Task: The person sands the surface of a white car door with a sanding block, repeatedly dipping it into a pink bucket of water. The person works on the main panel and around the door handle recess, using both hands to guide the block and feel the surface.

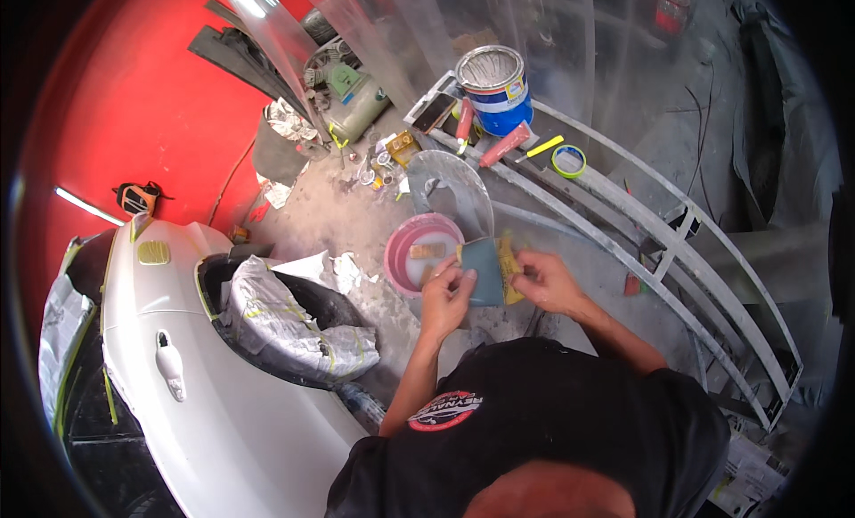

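Observation:
Over the workshop floor, both my hands hold a blue-grey sheet of sandpaper [483, 276] up in front of me. My left hand [448, 297] pinches its left edge, thumb on the near face. On the other side, my right hand [545, 281] is closed at a yellow, dark-marked strip [508, 267] along the sheet's right edge. Whether that strip is the folded back of the same sheet, I cannot tell. Just beyond my left hand sits a pink bucket [393, 256] of cloudy water. A tan block [427, 250] shows inside it.
To the left stands a white car body [165, 286] with a masked window opening [276, 309]. A curved metal rack [614, 237] runs along the right, carrying a blue paint can [496, 95], red tubes [506, 144], green tape [568, 161] and a phone [435, 113]. Plastic sheeting [570, 37] hangs behind.

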`<state>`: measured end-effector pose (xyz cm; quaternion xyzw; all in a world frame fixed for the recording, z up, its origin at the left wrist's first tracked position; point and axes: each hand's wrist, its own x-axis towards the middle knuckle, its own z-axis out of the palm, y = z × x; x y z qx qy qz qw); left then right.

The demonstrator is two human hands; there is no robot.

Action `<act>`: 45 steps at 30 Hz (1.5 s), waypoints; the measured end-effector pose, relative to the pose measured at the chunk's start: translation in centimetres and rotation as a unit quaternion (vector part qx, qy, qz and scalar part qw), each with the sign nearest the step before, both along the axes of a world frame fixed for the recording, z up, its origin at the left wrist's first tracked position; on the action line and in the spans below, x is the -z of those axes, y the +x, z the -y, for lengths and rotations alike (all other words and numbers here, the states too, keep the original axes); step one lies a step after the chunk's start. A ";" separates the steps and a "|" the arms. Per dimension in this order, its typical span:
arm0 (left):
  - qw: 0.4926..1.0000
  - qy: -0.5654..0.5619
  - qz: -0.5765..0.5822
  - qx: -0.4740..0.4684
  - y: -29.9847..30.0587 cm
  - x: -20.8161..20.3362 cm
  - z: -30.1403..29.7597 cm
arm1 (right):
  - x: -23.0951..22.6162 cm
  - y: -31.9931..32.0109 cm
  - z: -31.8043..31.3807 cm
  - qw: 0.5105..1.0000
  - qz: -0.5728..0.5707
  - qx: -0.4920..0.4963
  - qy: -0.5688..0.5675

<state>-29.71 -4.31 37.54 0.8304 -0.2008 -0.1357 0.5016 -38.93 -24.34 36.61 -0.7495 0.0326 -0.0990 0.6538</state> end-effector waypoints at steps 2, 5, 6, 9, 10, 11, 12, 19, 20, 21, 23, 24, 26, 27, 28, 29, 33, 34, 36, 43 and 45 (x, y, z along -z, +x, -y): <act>0.997 -0.060 0.035 -0.031 0.2 0.7 -0.3 | 2.4 0.3 0.4 0.988 -0.021 0.028 0.150; 0.992 -0.090 0.087 0.001 0.4 0.8 -1.2 | 3.7 1.5 -0.2 0.967 -0.047 0.059 0.242; 0.991 -0.062 0.111 0.043 0.8 0.6 -1.6 | 3.3 1.9 -0.9 0.980 -0.034 0.051 0.191; 0.962 -0.054 0.242 0.115 1.2 -2.7 -1.8 | 1.0 3.1 -4.2 0.993 -0.030 -0.016 0.115; 0.978 -0.085 0.146 0.126 1.1 -3.1 -2.2 | 0.9 3.8 -5.3 0.994 0.004 -0.047 0.098; 0.982 -0.129 0.044 0.131 1.4 -2.7 -2.8 | 0.6 4.1 -6.7 0.986 -0.007 -0.054 0.159; 0.980 -0.145 0.077 0.116 2.2 -1.4 -3.3 | 0.0 4.6 -7.8 0.976 -0.024 -0.051 0.212; 0.990 -0.133 0.032 0.032 4.5 0.1 -12.1 | 3.3 8.5 -12.0 0.951 -0.130 -0.134 0.245; 0.984 -0.175 -0.007 0.022 4.5 1.0 -13.1 | 3.3 8.8 -13.1 0.947 -0.117 -0.131 0.269; 0.975 -0.218 -0.044 0.013 4.9 2.1 -14.1 | 2.9 9.4 -14.3 0.947 -0.120 -0.127 0.270; 0.943 -0.321 -0.088 -0.002 5.3 3.6 -16.0 | 1.6 10.4 -16.4 0.946 -0.127 -0.114 0.274; 0.920 -0.381 -0.095 -0.008 5.4 4.1 -16.9 | 1.1 10.9 -17.1 0.946 -0.139 -0.128 0.263; 0.902 -0.415 -0.123 -0.016 6.3 5.3 -18.7 | 0.6 11.5 -18.9 0.943 -0.144 -0.137 0.266; 0.910 -0.389 -0.144 -0.017 6.8 5.9 -20.1 | 0.4 11.6 -19.6 0.942 -0.146 -0.138 0.268; 0.918 -0.361 -0.166 -0.017 7.3 6.4 -21.4 | 0.4 11.9 -20.4 0.949 -0.137 -0.153 0.238; 0.931 -0.335 -0.147 -0.007 7.5 6.6 -22.1 | 0.3 12.1 -20.7 0.957 -0.131 -0.160 0.202; 0.919 -0.367 -0.145 0.016 8.3 6.0 -24.6 | -0.8 12.6 -22.0 0.965 -0.119 -0.174 0.159; 0.909 -0.377 -0.175 -0.043 8.6 5.2 -25.0 | -0.9 13.0 -22.1 0.968 -0.119 -0.157 0.157; 0.877 -0.424 -0.194 -0.116 9.1 3.0 -25.0 | -0.9 12.9 -21.4 0.974 -0.130 -0.113 0.144; 0.932 -0.315 -0.089 -0.159 12.0 1.0 -28.5 | -1.4 12.7 -17.5 0.967 -0.039 0.021 0.251; 0.966 -0.166 -0.077 -0.182 11.9 0.2 -29.2 | -3.3 12.3 -17.0 0.979 -0.011 0.037 0.198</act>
